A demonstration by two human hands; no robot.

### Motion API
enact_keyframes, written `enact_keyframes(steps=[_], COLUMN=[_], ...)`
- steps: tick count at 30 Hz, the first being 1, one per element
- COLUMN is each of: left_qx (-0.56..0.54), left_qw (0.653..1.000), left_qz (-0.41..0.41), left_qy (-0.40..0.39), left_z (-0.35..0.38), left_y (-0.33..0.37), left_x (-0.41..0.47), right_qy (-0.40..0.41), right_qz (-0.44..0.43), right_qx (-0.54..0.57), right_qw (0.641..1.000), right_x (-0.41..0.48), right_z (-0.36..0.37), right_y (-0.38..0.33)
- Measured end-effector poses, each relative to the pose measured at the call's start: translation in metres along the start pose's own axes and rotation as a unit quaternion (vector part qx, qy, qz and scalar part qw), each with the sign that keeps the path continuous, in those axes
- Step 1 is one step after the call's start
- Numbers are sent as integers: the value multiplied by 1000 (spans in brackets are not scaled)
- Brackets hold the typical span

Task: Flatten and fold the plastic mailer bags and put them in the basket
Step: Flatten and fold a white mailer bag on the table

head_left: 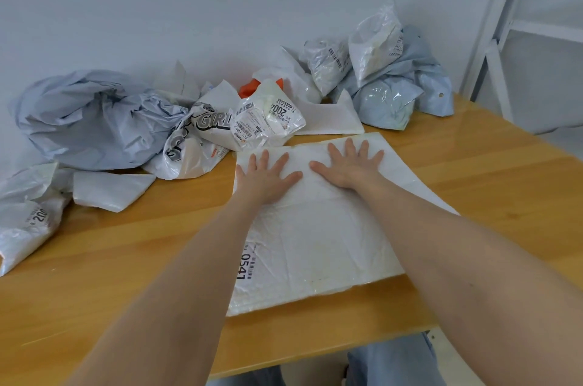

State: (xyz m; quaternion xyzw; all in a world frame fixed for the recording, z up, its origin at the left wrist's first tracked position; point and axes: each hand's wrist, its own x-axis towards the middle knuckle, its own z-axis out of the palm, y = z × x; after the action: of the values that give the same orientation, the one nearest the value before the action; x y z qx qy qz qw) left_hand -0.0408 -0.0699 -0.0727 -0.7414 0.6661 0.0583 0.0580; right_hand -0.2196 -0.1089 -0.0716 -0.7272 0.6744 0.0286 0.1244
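A white mailer bag point(315, 237) lies spread flat on the wooden table point(126, 247), with a shipping label reading 0541 near its left edge. My left hand point(265, 176) presses palm-down on the bag's far left part, fingers straight and spread. My right hand point(347, 165) presses flat beside it on the far right part, fingers also spread. No basket is in view.
Crumpled mailer bags line the wall: a big grey-blue one point(91, 120) at left, a printed white one point(208, 133), labelled white ones point(268, 120), grey-blue ones point(397, 95) at right. Small white bags point(28, 215) lie at the far left. A white metal frame point(501, 38) stands right.
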Motion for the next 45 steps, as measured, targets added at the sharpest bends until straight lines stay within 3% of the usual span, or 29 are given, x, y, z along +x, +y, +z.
enact_keyframes(steps=[15,22,24,27,30,36,45], left_qx=[-2,153,132,11,-70,-67,-30], left_qw=[1000,985,987,997,996,998,999], left_qz=[-26,-27,-28,-24,26,15,8], left_qy=[1,81,83,75,38,6,38], left_z=[-6,-7,-6,-4,-4,8,22], left_y=[4,23,26,22,15,8,10], left_x=[9,-11,-16,-25,-41,-72,-76], right_qy=[-25,-74,-68,-36,-11,23,46], right_qz=[-16,15,15,9,6,3,4], right_qx=[-13,-24,-18,-7,0,-7,-4], right_qw=[999,997,997,999,1000,1000,999], right_x=[-4,-52,-61,-68,-71,-74,-72], right_z=[-7,-15,-8,7,14,18,21], right_y=[6,8,9,9,10,10,10])
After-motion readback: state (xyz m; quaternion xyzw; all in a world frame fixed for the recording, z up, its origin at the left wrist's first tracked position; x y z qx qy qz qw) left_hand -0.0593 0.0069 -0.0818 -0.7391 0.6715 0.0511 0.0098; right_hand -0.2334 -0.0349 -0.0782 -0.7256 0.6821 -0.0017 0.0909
